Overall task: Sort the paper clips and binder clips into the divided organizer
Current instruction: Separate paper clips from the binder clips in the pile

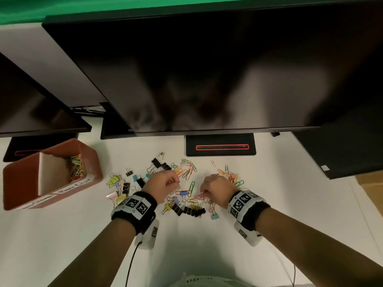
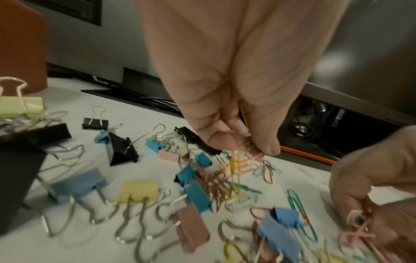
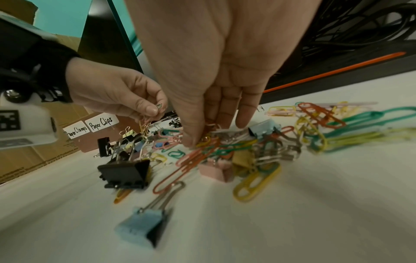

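The left hand hangs above the middle of the scattered clips, thumb and fingertips pinched together; its grip holds a small bunch of paper clips, pink, green and yellow, which dangle below the fingers in the left wrist view. The right hand is down in the pile, fingers pointing at the tabletop, its narrow grip pinching a long pink paper clip along with others tangled beneath it.

Loose paper clips and binder clips lie mixed on the white tabletop between and around both hands: black, blue, yellow and pink binder clips mostly to the left and near side, coloured paper clips mostly to the far side and right.

The organizer, a reddish-brown box with a white divider, sits well apart to the left. Its right compartment holds a heap of coloured paper clips; the left compartment's floor is hidden. 2 labels on its front read "Paper Clamps" and "Paper Clips". A dark monitor looms behind.
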A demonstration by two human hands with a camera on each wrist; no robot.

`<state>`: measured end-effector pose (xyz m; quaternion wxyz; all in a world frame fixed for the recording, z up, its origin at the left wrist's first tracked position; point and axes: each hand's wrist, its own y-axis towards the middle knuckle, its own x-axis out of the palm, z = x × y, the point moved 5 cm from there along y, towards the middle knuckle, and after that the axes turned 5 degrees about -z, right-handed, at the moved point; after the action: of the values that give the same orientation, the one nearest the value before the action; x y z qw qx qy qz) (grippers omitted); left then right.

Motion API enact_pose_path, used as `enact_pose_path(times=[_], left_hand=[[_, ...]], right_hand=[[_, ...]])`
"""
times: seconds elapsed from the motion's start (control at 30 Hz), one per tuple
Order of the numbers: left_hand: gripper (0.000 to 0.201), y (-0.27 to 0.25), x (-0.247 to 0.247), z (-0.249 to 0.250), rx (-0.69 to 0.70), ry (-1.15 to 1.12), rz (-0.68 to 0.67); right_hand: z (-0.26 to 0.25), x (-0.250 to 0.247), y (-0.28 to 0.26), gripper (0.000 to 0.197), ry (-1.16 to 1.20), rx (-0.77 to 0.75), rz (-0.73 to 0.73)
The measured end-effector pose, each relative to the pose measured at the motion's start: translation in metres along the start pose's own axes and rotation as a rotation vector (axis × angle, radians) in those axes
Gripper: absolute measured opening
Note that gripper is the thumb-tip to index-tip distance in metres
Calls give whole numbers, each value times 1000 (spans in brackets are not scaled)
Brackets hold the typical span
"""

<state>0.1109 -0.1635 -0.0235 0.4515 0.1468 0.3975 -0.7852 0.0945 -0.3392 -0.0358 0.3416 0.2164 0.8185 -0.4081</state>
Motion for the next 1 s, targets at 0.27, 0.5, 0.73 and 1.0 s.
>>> enact_pose_path(times=[0.27, 0.5, 0.73, 1.0], left_hand=[[9, -32, -58, -24, -79, -397, 211], [10, -85, -145, -75, -153, -586, 455], [16, -112, -214, -145, -283, -537, 640], [25, -114, -218, -183, -324, -491, 606]], right_hand=[[-33, -45, 1, 25, 95, -57, 131], [-137, -100, 57, 23, 151, -237, 206], [-263, -134, 156, 18, 154, -306, 242], [-279, -108, 204, 34, 286, -193, 209]])
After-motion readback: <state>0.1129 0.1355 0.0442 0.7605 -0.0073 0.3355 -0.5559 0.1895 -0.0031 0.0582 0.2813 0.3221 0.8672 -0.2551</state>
